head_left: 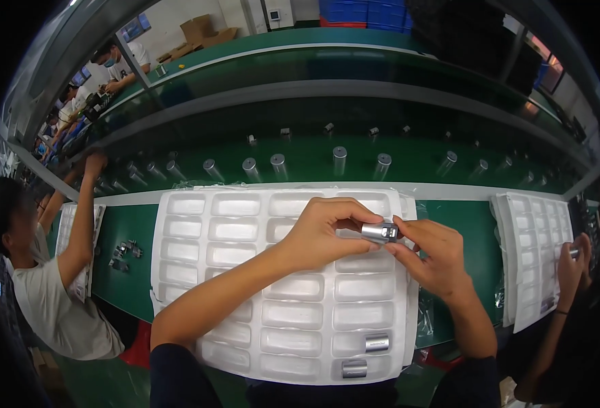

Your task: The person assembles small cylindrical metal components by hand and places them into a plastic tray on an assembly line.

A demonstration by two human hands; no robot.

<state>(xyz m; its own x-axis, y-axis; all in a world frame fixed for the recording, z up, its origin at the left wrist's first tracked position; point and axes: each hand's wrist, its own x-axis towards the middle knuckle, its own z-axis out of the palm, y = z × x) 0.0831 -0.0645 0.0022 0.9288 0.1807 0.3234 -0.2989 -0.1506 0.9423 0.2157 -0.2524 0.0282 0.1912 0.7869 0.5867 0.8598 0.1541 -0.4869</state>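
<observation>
While both pinch one shiny metal cylinder [380, 232], left hand [327, 228] and right hand [430, 253] hover above a white moulded tray [245, 272].

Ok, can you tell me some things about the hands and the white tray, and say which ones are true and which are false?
1. Both hands hold one small metal piece together. True: the left hand and the right hand both grip it.
2. The white tray is full of metal pieces. False: only two pieces lie in it, near its close right corner; the other pockets in view look empty.
3. The tray lies on a green table. True.
4. Nobody else is nearby. False: a person in a light shirt is at the left.
5. The hands are holding the piece under the table. False: they hold it above the tray.
</observation>
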